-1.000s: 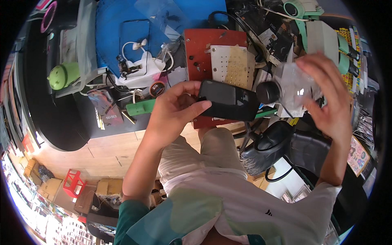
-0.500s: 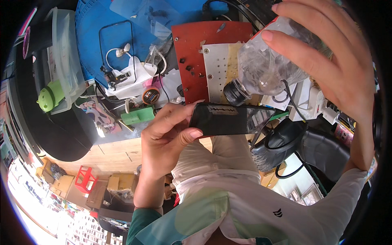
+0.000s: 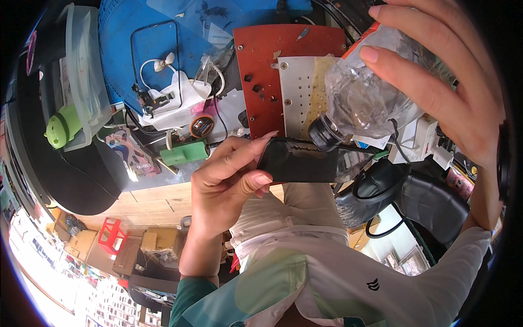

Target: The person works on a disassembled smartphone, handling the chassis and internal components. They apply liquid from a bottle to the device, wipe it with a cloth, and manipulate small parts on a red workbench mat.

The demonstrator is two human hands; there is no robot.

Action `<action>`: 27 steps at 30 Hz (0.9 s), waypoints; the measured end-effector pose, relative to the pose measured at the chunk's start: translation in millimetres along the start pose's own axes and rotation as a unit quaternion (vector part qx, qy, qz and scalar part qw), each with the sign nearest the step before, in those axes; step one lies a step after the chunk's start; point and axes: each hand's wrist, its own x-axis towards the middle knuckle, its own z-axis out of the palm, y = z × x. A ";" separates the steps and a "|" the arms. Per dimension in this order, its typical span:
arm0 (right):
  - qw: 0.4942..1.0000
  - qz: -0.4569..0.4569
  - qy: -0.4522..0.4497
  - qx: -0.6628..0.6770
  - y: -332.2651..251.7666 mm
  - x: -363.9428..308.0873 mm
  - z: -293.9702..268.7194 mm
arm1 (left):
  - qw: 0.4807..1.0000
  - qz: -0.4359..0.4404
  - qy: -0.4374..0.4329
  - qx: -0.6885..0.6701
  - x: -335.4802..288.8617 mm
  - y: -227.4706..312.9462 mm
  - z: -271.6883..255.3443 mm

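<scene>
My left hand (image 3: 220, 188) grips one end of a black glass-faced phone (image 3: 297, 169), thumb near and fingers far. A thin slotted razor blade (image 3: 304, 149) lies along its far edge, partly hard to make out in the glare. My right hand (image 3: 444, 82) is wrapped round a clear, crumpled plastic bottle (image 3: 362, 101) with an orange-red band. The bottle is tilted so its black cap (image 3: 322, 133) points down at the phone's far edge. Whether cap and phone touch, I cannot tell.
Behind the phone lies a red board (image 3: 261, 60) with a perforated metal plate (image 3: 297, 82). Leftward are a green cylinder (image 3: 185, 153), a small round tin (image 3: 202, 126), white earphones (image 3: 159, 65), and a blue basket (image 3: 117, 49). A black padded seat (image 3: 433, 201) stands at right.
The bottle has come slightly down and nearer, so its cap now overlaps the phone's far edge. Its wall looks more crumpled. The left hand keeps its hold on the phone.
</scene>
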 end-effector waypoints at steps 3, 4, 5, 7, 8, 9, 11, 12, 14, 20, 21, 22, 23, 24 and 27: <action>1.000 0.001 0.000 0.004 -0.8 1.0 0.7 | 1.000 0.009 -0.002 -0.002 1.2 -1.3 0.6; 1.000 0.002 0.000 0.006 -1.5 1.5 1.3 | 1.000 0.013 -0.005 -0.004 1.5 -1.6 0.6; 1.000 0.002 0.000 0.004 -1.6 1.8 0.8 | 1.000 0.009 -0.004 -0.005 1.7 -1.4 0.6; 1.000 0.007 -0.005 0.007 -3.8 1.7 0.6 | 1.000 0.001 -0.007 -0.011 2.8 -1.7 0.8; 1.000 0.011 -0.007 0.006 -4.7 1.4 -0.4 | 1.000 0.003 -0.013 -0.011 3.6 -2.3 0.7; 1.000 0.004 -0.002 0.009 -3.0 5.0 2.7 | 1.000 0.005 -0.007 -0.006 2.5 -1.7 0.5; 1.000 -0.008 0.009 0.015 0.2 12.3 8.8 | 1.000 0.010 0.008 0.000 0.4 -1.2 0.8; 1.000 -0.006 0.007 0.016 0.1 12.5 8.0 | 1.000 0.012 0.005 -0.003 1.0 -1.6 0.9; 1.000 -0.005 0.007 0.018 0.6 14.5 7.1 | 1.000 0.013 0.002 -0.005 1.4 -1.5 0.0; 1.000 0.010 -0.008 0.014 -5.5 10.0 -1.0 | 0.999 0.032 -0.023 -0.026 5.8 -8.2 -1.6; 1.000 0.003 -0.003 0.017 -2.3 11.8 1.3 | 0.999 0.031 -0.014 -0.027 5.1 -8.5 -1.8; 1.000 -0.004 0.004 0.019 -0.2 13.7 3.3 | 0.999 0.030 -0.007 -0.028 4.2 -8.4 -1.7; 1.000 -0.010 0.007 0.022 1.8 16.4 6.0 | 0.999 0.028 0.002 -0.027 3.3 -7.3 -0.9; 1.000 -0.010 0.005 0.021 0.8 16.7 5.0 | 0.999 0.024 0.003 -0.028 3.2 -6.3 -0.5; 1.000 -0.010 0.002 0.022 -0.4 18.3 4.4 | 0.999 0.026 0.001 -0.034 3.0 -6.5 0.3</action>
